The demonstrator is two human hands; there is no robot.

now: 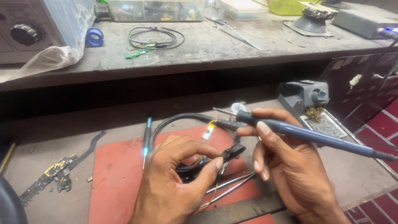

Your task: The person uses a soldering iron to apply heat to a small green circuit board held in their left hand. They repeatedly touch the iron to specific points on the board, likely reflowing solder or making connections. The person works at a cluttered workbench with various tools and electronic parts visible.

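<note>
Your surface (365, 178) carries a red mat (120, 174) with the work over it. Progress, judging from the layout: the soldering iron (306, 135) is out of its stand (304, 96) and in hand, the black part (232, 152) is gripped and raised, but the tip sits apart from the small board (208, 130) on the cable (174, 120); no contact yet, so the joint itself looks undone. Can't tell if any solder is already laid.

Your right hand (290, 166) is closed around the iron in a pen grip, thumb and forefinger near the front of the handle, tip pointing left, wrist low at the surface's near edge. Your left hand (178, 178) is closed, thumb and forefinger pinching the black part, the other fingers curled under; it hangs over the mat's middle. Tweezers (232, 184) lie under the hands. A blue pen tool (146, 139) lies at the mat's upper-left edge, a stripped circuit board (54, 172) well to the left.
</note>
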